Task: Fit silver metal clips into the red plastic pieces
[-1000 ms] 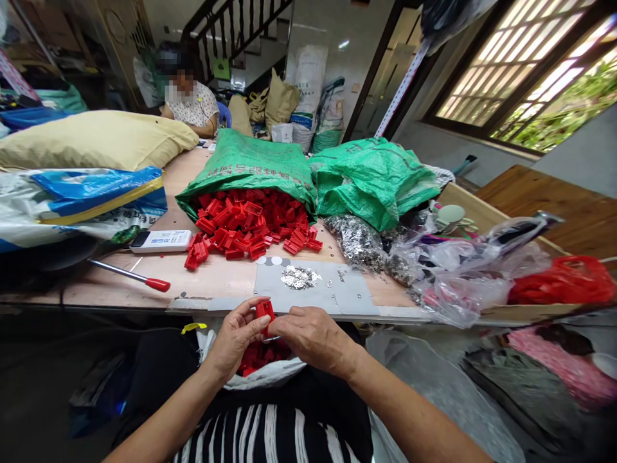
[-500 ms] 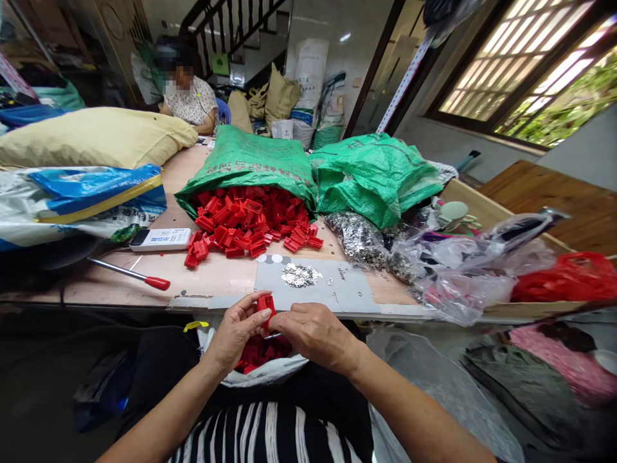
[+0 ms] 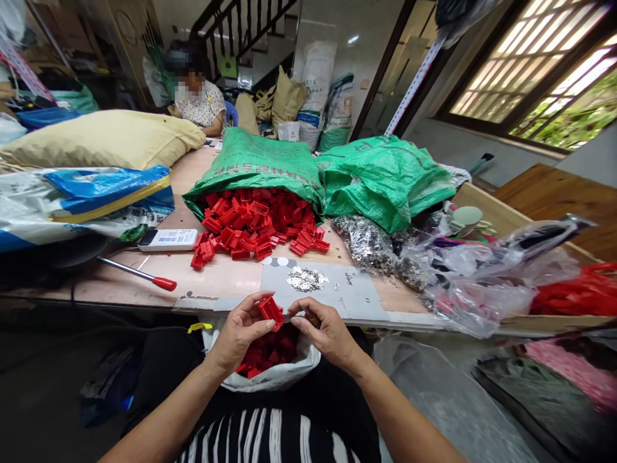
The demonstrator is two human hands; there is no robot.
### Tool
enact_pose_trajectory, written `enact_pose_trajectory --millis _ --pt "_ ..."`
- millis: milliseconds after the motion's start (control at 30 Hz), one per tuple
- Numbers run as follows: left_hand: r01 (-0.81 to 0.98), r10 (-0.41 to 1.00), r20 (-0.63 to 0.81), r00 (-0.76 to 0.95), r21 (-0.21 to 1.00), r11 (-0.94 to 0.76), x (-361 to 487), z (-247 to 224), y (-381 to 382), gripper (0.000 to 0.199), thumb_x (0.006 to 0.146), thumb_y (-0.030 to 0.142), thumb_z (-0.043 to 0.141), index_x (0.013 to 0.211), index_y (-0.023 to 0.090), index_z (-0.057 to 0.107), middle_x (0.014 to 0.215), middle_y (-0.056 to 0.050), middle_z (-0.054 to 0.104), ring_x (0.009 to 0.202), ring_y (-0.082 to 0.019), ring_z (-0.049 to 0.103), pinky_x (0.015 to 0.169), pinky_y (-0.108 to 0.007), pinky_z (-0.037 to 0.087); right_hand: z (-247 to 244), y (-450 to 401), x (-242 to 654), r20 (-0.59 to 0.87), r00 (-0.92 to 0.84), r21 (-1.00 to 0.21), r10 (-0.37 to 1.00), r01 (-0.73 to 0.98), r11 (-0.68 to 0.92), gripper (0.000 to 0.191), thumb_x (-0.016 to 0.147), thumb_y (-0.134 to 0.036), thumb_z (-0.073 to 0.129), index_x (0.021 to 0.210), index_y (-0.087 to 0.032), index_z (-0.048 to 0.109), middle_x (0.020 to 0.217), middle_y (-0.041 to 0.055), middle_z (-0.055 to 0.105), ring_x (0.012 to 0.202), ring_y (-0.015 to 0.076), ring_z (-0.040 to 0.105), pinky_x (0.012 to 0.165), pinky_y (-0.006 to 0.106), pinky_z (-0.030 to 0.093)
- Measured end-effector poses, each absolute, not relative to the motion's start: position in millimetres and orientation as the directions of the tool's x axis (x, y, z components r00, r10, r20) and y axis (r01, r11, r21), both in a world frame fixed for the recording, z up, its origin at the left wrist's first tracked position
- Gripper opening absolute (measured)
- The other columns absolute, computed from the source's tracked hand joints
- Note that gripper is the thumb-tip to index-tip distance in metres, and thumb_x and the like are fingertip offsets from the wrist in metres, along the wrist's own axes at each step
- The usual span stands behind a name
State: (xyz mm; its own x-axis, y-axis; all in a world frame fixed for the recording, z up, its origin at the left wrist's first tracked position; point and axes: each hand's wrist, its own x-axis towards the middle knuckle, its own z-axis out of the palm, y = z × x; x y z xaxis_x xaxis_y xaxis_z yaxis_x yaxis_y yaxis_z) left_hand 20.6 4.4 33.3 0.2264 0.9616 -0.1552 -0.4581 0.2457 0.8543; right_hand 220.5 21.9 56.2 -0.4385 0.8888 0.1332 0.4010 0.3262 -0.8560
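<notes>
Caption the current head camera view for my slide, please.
Left hand holding a red part above an open white sack of red pieces, right hand close beside it.

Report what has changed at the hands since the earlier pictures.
The right hand has turned, its fingertips shifting slightly right; the red plastic part has tilted, lower end toward that hand. The shiny metal by those fingertips no longer shows; whether released is unclear. The left hand still grips the part; the heap of metal pieces looks unchanged.

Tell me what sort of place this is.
Probably a small assembly workshop, perhaps in a house: a green sack spills red parts onto the worktable, metal pieces lie heaped nearby, and a stair railing shows behind.
</notes>
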Motion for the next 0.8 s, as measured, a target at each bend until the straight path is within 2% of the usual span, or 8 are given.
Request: enact_pose_trajectory --millis 100,167,267,367,433,533,800 --pt "-0.366 0.973 -0.078 0.215 0.918 0.155 18 26 13 0.045 0.07 0.023 0.076 0.112 0.023 0.06 0.096 -0.004 0.071 0.092 -0.019 0.064 0.086 -0.032 0.049 46 26 217 0.2 -0.451 -0.821 0.87 0.408 0.4 0.019 0.096 -0.026 0.046 0.105 -0.021 0.062 0.096 0.0048 0.061 0.083 0.0156 0.056 0.076 0.028 0.045" --pt "-0.237 0.984 -0.003 0.177 0.97 0.046 16 23 20 0.037 0.071 0.023 0.074 0.106 0.022 0.061 0.096 -0.004 0.07 0.092 -0.019 0.064 0.086 -0.031 0.048 38 29 215 0.239 -0.456 -0.782 0.857 0.433 0.449 0.023 0.096 -0.022 0.043 0.11 -0.021 0.062 0.097 0.0066 0.057 0.091 0.0174 0.055 0.083 0.03 0.045" --pt "0.004 0.984 0.117 0.137 0.993 -0.119 12 19 32 0.032 0.073 0.02 0.071 0.104 0.022 0.062 0.102 -0.005 0.067 0.092 -0.019 0.063 0.088 -0.031 0.047 28 35 213 0.235 -0.445 -0.722 0.864 0.516 0.462 0.025 0.094 -0.019 0.047 0.113 -0.02 0.062 0.09 0.0062 0.057 0.084 0.0176 0.056 0.078 0.031 0.046" --pt "0.153 0.972 0.166 0.168 0.969 -0.192 10 14 43 0.032 0.072 0.017 0.068 0.104 0.022 0.065 0.1 -0.003 0.067 0.089 -0.019 0.062 0.087 -0.031 0.046 22 41 211 0.215 -0.416 -0.674 0.883 0.591 0.442 0.024 0.089 -0.017 0.055 0.111 -0.021 0.061 0.088 0.0046 0.063 0.081 0.0179 0.059 0.076 0.03 0.046" --pt "0.194 0.969 0.159 0.191 0.961 -0.196 10 11 48 0.033 0.07 0.016 0.068 0.102 0.023 0.067 0.093 -0.002 0.069 0.085 -0.019 0.062 0.084 -0.03 0.046 21 44 211 0.19 -0.407 -0.652 0.893 0.628 0.425 0.02 0.086 -0.017 0.058 0.105 -0.021 0.063 0.087 0.0032 0.066 0.079 0.0175 0.061 0.074 0.029 0.046" --pt "0.213 0.968 0.143 0.206 0.959 -0.187 10 9 54 0.039 0.067 0.016 0.07 0.105 0.025 0.069 0.092 -0.002 0.07 0.086 -0.02 0.061 0.084 -0.031 0.046 21 48 210 0.182 -0.411 -0.624 0.893 0.654 0.428 0.013 0.086 -0.016 0.059 0.096 -0.021 0.065 0.087 0.0029 0.067 0.079 0.017 0.061 0.073 0.027 0.045" --pt "0.235 0.96 0.141 0.241 0.951 -0.198 9 11 59 0.037 0.066 0.016 0.071 0.102 0.026 0.072 0.084 -0.001 0.067 0.081 -0.019 0.058 0.08 -0.028 0.044 22 54 212 0.168 -0.488 -0.605 0.857 0.636 0.48 0.015 0.084 -0.01 0.059 0.091 -0.02 0.067 0.089 0.0038 0.066 0.084 0.0166 0.061 0.076 0.027 0.046"
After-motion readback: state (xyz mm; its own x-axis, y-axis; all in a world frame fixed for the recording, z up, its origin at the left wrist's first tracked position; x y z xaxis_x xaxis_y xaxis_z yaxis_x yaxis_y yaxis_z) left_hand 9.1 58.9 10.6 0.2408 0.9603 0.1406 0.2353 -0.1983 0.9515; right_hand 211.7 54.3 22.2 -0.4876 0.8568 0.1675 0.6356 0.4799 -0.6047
